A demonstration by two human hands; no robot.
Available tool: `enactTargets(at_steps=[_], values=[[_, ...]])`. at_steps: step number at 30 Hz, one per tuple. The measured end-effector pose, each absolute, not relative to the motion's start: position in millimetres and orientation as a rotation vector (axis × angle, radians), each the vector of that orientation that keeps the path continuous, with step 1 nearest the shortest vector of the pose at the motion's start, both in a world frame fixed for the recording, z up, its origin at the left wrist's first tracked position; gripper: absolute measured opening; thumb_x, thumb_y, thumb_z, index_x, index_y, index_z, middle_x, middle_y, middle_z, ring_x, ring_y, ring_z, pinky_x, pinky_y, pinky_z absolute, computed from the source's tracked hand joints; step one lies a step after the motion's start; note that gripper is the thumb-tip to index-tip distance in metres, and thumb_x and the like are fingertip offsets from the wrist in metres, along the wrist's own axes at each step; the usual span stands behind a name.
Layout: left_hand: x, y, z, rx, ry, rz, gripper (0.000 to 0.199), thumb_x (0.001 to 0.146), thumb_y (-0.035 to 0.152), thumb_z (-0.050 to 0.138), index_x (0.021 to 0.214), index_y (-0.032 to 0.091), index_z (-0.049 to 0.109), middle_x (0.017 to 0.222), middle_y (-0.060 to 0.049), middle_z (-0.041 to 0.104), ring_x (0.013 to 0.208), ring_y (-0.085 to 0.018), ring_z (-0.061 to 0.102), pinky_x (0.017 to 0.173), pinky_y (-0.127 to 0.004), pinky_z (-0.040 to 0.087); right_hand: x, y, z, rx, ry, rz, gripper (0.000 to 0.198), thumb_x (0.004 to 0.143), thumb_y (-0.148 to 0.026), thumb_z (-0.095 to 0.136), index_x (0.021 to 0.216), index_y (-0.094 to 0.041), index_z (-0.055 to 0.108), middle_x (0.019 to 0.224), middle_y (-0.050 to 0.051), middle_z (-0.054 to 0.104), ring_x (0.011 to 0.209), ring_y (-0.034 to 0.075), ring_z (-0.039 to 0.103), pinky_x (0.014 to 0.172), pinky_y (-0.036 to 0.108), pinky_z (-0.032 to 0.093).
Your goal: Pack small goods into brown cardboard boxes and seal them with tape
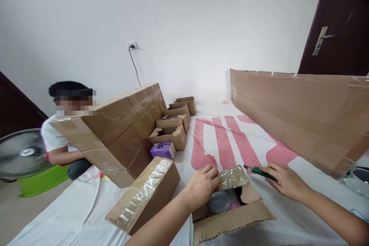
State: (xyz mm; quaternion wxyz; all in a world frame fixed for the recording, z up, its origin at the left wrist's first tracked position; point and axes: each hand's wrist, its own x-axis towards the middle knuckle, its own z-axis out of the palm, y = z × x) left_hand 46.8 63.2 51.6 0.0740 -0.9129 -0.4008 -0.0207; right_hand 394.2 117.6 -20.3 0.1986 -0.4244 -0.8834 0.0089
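Directly before me stands a small cardboard box (210, 228) with its near flap folded outward. Its far flap (232, 178), covered in clear tape, is pinched in the fingers of my left hand (201, 186). Inside the box show a grey rounded thing (219, 202) and something pinkish purple; their kind is unclear. To the right of the box, my right hand (286, 182) is closed around a green utility knife (261, 173), whose tip points left, close to the taped flap but apart from it.
A taped carton (147, 192) lies left of my arm. Behind it are a purple package (163, 150) and several open cardboard boxes (180, 138). Large cardboard panels stand left (121, 130) and right (294, 115). A person (60, 138) crouches at the left beside a fan (23, 153).
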Motion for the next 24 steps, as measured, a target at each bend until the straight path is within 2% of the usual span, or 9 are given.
enactTargets(at_steps=[3,5,8,10,14,16,19,22,24], values=[[47,63,50,-2.738,-1.247,-0.099,0.008,0.091,0.018,0.052,0.088,0.021,0.058,0.102,-0.005,0.061,0.09,-0.022,0.053,0.071,-0.033,0.045,406,118,-48,-1.229,-2.554,0.22,0.031,0.086,-0.023,0.057,0.116,-0.026,0.065,0.094,0.005,0.069,0.079,0.022,0.068,0.065,0.03,0.053],[47,63,50,-2.744,-1.259,-0.123,0.01,0.091,0.017,0.051,0.086,0.021,0.059,0.101,-0.005,0.062,0.09,-0.021,0.053,0.072,-0.033,0.046,404,118,-46,-1.195,-2.546,0.227,0.023,0.086,-0.026,0.059,0.107,-0.025,0.069,0.093,0.006,0.07,0.081,0.024,0.068,0.068,0.033,0.053],[47,64,52,-2.775,-1.242,-0.17,0.01,0.088,0.014,0.052,0.085,0.021,0.059,0.099,-0.004,0.062,0.089,-0.021,0.053,0.073,-0.033,0.045,381,117,-12,-1.098,-2.411,0.095,0.023,0.093,-0.036,0.053,0.095,-0.022,0.071,0.097,0.009,0.069,0.09,0.025,0.065,0.078,0.038,0.052],[47,65,52,-2.792,-1.233,-0.197,0.012,0.086,0.011,0.054,0.085,0.022,0.059,0.099,-0.004,0.061,0.088,-0.021,0.052,0.073,-0.032,0.044,353,115,16,-0.956,-2.376,0.127,0.025,0.095,-0.038,0.051,0.102,-0.021,0.068,0.1,0.009,0.068,0.094,0.022,0.062,0.082,0.038,0.051],[44,66,47,-2.784,-1.262,-0.306,0.016,0.084,0.009,0.052,0.088,0.022,0.061,0.098,-0.004,0.061,0.088,-0.021,0.052,0.074,-0.032,0.044,289,109,46,-0.432,-2.612,0.175,0.028,0.086,-0.044,0.066,0.102,-0.021,0.067,0.102,0.006,0.068,0.099,0.021,0.057,0.088,0.037,0.044],[42,66,44,-2.791,-1.274,-0.378,0.019,0.083,0.008,0.051,0.088,0.022,0.062,0.097,-0.005,0.061,0.087,-0.02,0.052,0.075,-0.031,0.044,263,108,44,-0.27,-2.732,0.045,0.025,0.085,-0.04,0.068,0.1,-0.021,0.067,0.097,0.005,0.068,0.095,0.02,0.056,0.085,0.037,0.041],[39,68,40,-2.812,-1.28,-0.43,0.02,0.08,0.006,0.051,0.084,0.021,0.063,0.095,-0.006,0.061,0.086,-0.02,0.052,0.076,-0.032,0.045,242,109,34,-0.189,-2.783,-0.225,0.01,0.091,-0.021,0.056,0.087,-0.018,0.065,0.083,0.002,0.066,0.081,0.017,0.053,0.072,0.033,0.037],[35,72,41,-2.85,-1.255,-0.442,0.019,0.078,0.006,0.051,0.078,0.02,0.064,0.096,-0.006,0.061,0.086,-0.02,0.053,0.076,-0.031,0.046,239,109,28,-0.131,-2.739,-0.39,0.024,0.093,-0.012,0.047,0.073,-0.018,0.058,0.075,0.001,0.061,0.073,0.015,0.049,0.066,0.032,0.031],[32,74,43,-2.893,-1.225,-0.462,0.019,0.077,0.006,0.05,0.076,0.02,0.063,0.097,-0.006,0.061,0.087,-0.019,0.054,0.077,-0.03,0.047,240,108,27,-0.118,-2.732,-0.428,0.024,0.094,-0.012,0.047,0.072,-0.018,0.057,0.074,0.001,0.06,0.072,0.015,0.047,0.064,0.032,0.029]])
